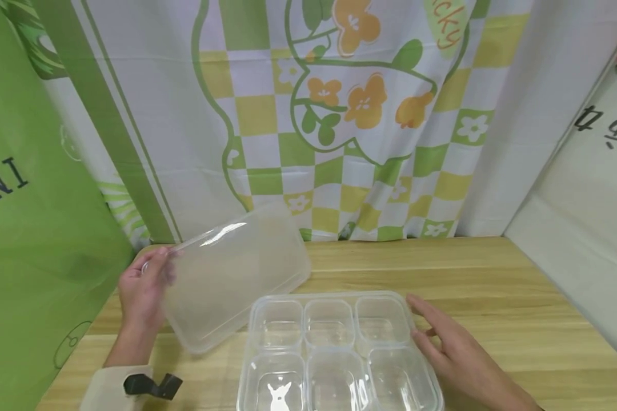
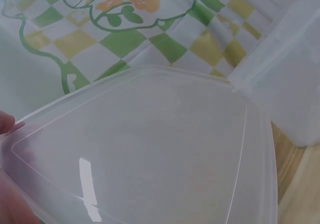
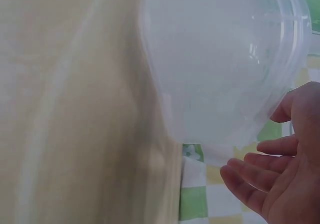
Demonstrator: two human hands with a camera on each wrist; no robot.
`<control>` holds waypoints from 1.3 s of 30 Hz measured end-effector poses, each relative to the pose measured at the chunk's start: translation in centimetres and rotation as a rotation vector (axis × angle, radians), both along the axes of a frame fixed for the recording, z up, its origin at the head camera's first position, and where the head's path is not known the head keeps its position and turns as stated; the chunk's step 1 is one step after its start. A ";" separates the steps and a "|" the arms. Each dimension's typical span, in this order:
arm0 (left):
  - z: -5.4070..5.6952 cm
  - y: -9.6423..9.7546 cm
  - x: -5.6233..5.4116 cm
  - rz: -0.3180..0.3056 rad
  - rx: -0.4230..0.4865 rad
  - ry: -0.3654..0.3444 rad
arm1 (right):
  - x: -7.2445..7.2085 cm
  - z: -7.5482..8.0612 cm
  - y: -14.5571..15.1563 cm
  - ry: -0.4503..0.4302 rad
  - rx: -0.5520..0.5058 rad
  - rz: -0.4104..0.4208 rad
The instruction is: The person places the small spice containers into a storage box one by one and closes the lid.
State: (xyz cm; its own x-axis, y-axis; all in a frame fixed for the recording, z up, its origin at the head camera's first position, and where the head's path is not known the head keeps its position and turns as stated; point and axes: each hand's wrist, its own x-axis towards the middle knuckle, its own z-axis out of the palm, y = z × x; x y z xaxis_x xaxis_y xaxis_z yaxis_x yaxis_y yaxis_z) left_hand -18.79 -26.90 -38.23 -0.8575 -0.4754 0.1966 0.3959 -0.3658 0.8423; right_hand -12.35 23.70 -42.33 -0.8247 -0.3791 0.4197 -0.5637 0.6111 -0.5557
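Note:
In the head view my left hand (image 1: 143, 285) pinches a translucent plastic lid (image 1: 236, 274) by its left end, and the lid is tilted above the left part of the table. The same lid (image 2: 150, 144) fills most of the left wrist view, with fingertips at its left edge. A clear plastic box (image 1: 303, 354) with several square compartments sits at the front middle, its near edge cut off by the frame. At the box's right rim is my right hand (image 1: 455, 351), thumb and fingers loosely spread. The right wrist view has these fingers (image 3: 255, 176) apart, beside the box (image 3: 220, 59).
The wooden tabletop (image 1: 493, 291) runs back to a checked, flower-printed curtain (image 1: 339, 142). A green cloth (image 1: 41, 228) hangs along the left side and a white cloth (image 1: 576, 228) along the right.

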 end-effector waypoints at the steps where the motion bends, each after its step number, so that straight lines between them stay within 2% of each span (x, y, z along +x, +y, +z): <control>1: 0.1 0.2 -0.1 0.001 0.006 0.014 | -0.1 0.1 0.0 0.012 0.009 -0.010; 7: 0.8 1.5 -0.8 0.039 0.040 0.078 | -1.3 1.2 0.1 0.110 0.043 -0.028; 12: 1.6 2.9 -1.8 0.069 -0.021 0.139 | -2.8 2.0 -0.1 0.141 0.001 0.006; 17: 2.3 4.3 -2.6 0.063 -0.111 0.215 | -4.4 2.6 -0.5 0.026 -0.028 0.007; 21: 2.8 5.1 -3.3 0.059 -0.181 0.244 | -5.8 2.9 -1.0 -0.078 -0.051 0.013; 26: 3.4 5.8 -4.0 0.061 -0.222 0.285 | -7.4 3.4 -1.6 -0.199 -0.125 0.053; 32: 4.3 6.7 -4.3 0.029 -0.226 0.331 | -9.2 3.7 -2.0 -0.325 -0.217 0.107; 39: 5.7 7.8 -3.8 -0.007 -0.185 0.404 | -9.9 4.1 -2.4 -0.386 -0.234 0.125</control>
State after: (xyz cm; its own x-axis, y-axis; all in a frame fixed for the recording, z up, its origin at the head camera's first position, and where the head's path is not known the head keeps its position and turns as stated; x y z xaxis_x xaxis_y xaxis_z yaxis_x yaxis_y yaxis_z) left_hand -22.55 -19.06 -32.55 -0.6972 -0.3949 0.5983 0.7051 -0.2272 0.6717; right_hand -22.28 21.28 -38.26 -0.8914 -0.4169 0.1775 -0.3501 0.3850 -0.8539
